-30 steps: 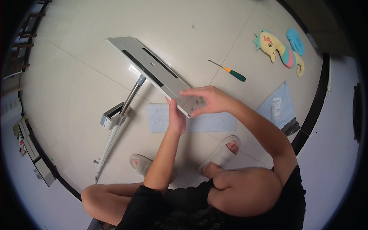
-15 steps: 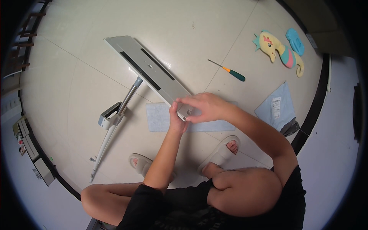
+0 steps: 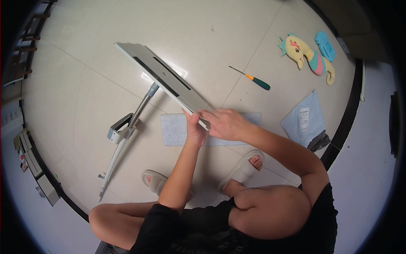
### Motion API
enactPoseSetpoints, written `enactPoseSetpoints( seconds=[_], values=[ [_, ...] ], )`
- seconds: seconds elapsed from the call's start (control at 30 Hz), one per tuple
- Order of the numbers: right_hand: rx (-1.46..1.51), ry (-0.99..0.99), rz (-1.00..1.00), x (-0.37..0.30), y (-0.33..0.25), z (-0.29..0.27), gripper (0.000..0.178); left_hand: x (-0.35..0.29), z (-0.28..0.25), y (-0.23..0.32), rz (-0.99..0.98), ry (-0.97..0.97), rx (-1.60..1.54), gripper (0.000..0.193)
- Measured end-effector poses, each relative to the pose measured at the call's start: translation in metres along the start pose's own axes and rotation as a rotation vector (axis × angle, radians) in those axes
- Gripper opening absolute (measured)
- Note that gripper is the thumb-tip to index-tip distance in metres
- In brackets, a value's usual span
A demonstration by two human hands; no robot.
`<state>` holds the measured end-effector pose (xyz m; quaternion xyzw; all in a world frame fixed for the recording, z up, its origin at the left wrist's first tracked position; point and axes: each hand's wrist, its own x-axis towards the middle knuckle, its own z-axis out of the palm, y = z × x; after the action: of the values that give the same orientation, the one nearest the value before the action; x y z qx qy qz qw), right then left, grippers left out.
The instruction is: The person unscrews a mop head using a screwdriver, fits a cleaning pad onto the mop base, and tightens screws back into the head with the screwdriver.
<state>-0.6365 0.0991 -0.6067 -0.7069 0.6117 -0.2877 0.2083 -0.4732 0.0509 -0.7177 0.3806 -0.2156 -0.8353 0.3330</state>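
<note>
A long flat grey plate point(image 3: 163, 74) with two black strips along its face slants from the upper left down to my hands. My left hand point(image 3: 196, 132) is closed around its near end, thumb on the edge. My right hand point(image 3: 228, 124) grips the same end from the right, fingers bent against the corner; what the fingertips touch is partly hidden. A grey and white pole point(image 3: 141, 108) with a boxy bracket point(image 3: 120, 129) runs down to the left from behind the plate. Whether pole and plate are joined there cannot be made out.
On the tiled floor a light blue rectangular mat point(image 3: 172, 131) lies under my hands. To the right are a green-handled screwdriver point(image 3: 259, 82), a yellow seahorse plush toy point(image 3: 315, 59), a blue plastic item point(image 3: 325, 45) and a blue-grey mailing bag point(image 3: 302, 118). My sandalled feet point(image 3: 243, 169) are close by.
The plate has tilted, so its face shows narrower and its near end sits slightly higher. My right hand has shifted a little, its fingers now curled closer onto the plate's end.
</note>
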Motion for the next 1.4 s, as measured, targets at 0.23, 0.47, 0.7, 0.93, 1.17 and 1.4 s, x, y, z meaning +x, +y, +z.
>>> enactPoseSetpoints(
  seconds=[0.23, 0.47, 0.7, 0.93, 1.17, 1.4],
  values=[
    [0.077, 0.051, 0.062, -0.012, 0.011, 0.007, 0.048, -0.003, 0.021, 0.016, 0.022, -0.025, 0.035, 0.061],
    [0.206, 0.044, 0.033, -0.009, 0.011, 0.001, 0.045, -0.009, 0.029, 0.029, -0.04, -0.018, 0.112, 0.095],
    [0.132, 0.072, -0.074, 0.006, 0.038, -0.014, 0.057, -0.014, 0.056, 0.06, -0.029, -0.054, -0.127, 0.086],
    [0.024, 0.005, -0.251, 0.034, 0.031, -0.038, 0.05, -0.018, 0.07, 0.085, -0.108, -0.058, -0.289, 0.096],
    [-0.123, 0.062, -0.33, 0.042, 0.016, -0.041, 0.047, -0.02, 0.081, 0.09, -0.068, -0.132, -0.265, 0.112],
    [-0.384, 0.099, -0.419, 0.046, 0.01, -0.033, 0.044, -0.013, 0.081, 0.091, -0.03, -0.209, -0.292, 0.115]
  ],
)
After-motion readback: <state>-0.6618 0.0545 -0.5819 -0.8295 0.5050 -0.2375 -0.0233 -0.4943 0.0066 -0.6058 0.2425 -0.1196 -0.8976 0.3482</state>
